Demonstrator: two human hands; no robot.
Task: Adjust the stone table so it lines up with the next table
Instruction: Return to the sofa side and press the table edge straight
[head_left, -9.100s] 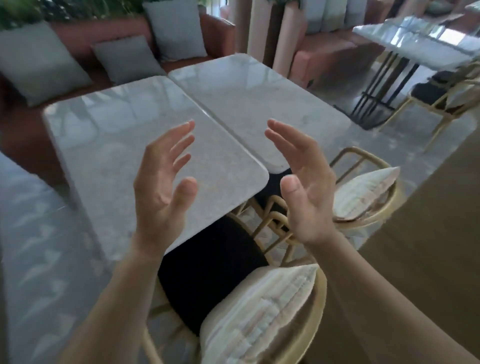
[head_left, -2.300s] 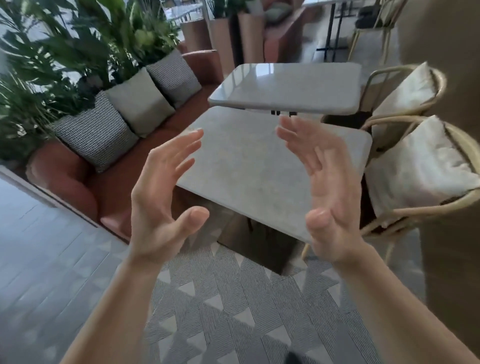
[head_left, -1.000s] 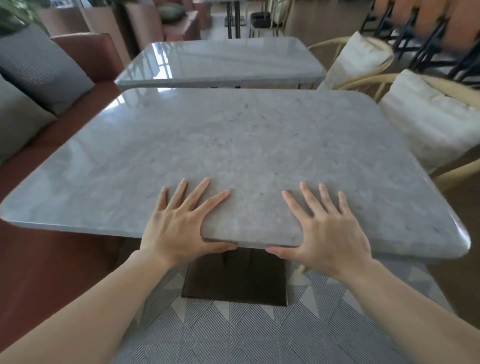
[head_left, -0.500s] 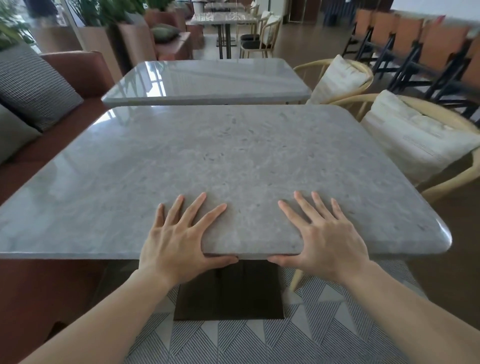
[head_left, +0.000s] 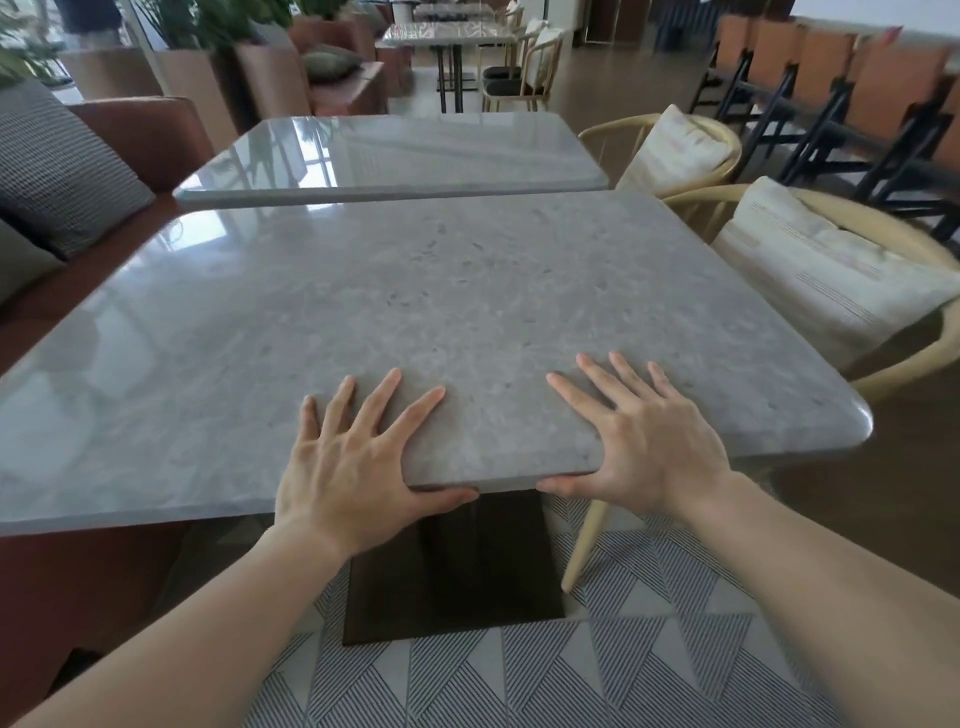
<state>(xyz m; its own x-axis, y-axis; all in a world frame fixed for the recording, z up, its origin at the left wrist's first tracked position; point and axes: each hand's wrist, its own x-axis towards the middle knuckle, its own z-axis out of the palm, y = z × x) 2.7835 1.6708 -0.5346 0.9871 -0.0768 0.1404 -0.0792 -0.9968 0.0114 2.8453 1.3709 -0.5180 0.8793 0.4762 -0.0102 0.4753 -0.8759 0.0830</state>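
Left hand: left hand (head_left: 358, 462) lies flat on the near edge of the stone table (head_left: 415, 322), fingers (head_left: 387, 402) spread on top, thumb hooked under the rim; it clamps the slab's edge.
Right hand: right hand (head_left: 647, 441) grips the same edge the same way, just to 3 o'clock of the left, thumb tucked beneath.
Stone table: fills the middle of the view, its far edge at 12 o'clock running close along the next table (head_left: 395, 150); a narrow gap shows between them, and the near slab reaches further toward 3 o'clock than the far one.
Base: dark pedestal (head_left: 452, 566) stands on the patterned rug (head_left: 623, 665) under the slab's middle.
Handling: probably heavy, rigid and polished, so palms may slide; the rug likely drags against the base.
Hold: the rim pinch near the pedestal line looks sound for a straight shove; turning it would likely want the hands wider apart.
Risk: wicker chair (head_left: 831, 291) at 2 o'clock sits near the corner.
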